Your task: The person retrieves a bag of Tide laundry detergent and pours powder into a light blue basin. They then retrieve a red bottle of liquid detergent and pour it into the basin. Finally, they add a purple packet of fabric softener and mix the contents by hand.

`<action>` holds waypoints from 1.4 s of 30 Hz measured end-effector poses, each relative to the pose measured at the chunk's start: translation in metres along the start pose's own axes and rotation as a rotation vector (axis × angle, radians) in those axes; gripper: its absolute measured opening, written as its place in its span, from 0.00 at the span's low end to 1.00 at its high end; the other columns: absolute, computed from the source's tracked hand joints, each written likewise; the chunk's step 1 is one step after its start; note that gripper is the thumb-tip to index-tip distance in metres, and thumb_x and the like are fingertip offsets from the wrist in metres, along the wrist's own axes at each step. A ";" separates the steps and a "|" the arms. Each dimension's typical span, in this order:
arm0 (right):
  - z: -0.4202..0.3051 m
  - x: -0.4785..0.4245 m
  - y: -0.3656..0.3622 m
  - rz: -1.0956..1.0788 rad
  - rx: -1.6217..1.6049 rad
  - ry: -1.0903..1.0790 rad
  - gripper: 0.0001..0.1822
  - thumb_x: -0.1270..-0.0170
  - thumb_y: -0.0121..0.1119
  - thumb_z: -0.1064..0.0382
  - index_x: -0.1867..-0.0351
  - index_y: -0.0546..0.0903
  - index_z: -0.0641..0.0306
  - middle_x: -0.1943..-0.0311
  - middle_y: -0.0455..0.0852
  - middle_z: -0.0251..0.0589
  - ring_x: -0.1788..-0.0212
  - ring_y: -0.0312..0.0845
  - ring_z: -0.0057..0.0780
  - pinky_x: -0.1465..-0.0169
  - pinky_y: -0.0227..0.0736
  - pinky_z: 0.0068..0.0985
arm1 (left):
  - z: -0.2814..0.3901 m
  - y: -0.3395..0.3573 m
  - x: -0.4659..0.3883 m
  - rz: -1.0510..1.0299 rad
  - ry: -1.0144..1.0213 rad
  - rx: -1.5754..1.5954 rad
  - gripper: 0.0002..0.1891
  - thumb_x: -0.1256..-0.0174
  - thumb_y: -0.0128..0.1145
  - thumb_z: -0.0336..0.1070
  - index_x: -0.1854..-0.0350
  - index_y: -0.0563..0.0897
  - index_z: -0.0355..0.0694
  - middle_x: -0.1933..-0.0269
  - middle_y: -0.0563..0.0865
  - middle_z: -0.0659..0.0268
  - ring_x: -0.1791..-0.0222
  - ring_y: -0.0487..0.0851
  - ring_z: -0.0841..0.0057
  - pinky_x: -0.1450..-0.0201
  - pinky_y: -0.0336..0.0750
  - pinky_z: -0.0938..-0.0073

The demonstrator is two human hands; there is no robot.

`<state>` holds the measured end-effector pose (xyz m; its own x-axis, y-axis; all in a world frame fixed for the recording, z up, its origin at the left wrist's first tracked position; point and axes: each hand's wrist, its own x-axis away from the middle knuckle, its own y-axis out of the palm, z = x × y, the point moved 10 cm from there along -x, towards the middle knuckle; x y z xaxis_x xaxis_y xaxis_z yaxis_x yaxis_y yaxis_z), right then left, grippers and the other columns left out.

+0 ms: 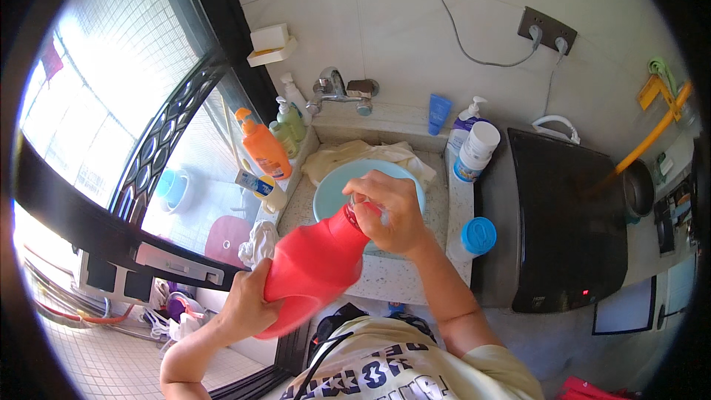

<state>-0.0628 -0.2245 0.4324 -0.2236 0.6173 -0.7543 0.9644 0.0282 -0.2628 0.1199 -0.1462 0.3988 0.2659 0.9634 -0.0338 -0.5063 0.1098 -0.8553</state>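
Note:
A large red plastic bottle is tilted over the near part of the sink, its neck towards the upper right. My left hand grips its lower body. At the neck, the fingers of my right hand hold a small clear cap; whether it is off the bottle cannot be told. Beneath my right hand a light blue plastic basin stands in the speckled stone sink. Pale yellow cloth lies behind the basin.
A wall-mounted faucet is behind the sink. Along the left ledge stand an orange pump bottle, green bottles and a cup. White tubs and a blue-lidded jar line the right ledge, beside a black-topped washing machine.

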 end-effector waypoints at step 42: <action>0.096 -0.015 -0.067 -0.529 -0.055 0.306 0.35 0.59 0.64 0.79 0.43 0.71 0.62 0.46 0.75 0.41 0.43 0.69 0.30 0.40 0.66 0.30 | 0.013 -0.006 -0.084 -0.111 -0.136 -0.435 0.18 0.58 0.53 0.19 0.59 0.77 0.33 0.66 0.83 0.47 0.66 0.83 0.55 0.58 0.77 0.61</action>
<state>-0.1377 -0.3113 0.4037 -0.6314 0.7060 -0.3208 0.7413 0.4282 -0.5168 0.0897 -0.2241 0.4134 0.1744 0.9781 0.1133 -0.0819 0.1291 -0.9882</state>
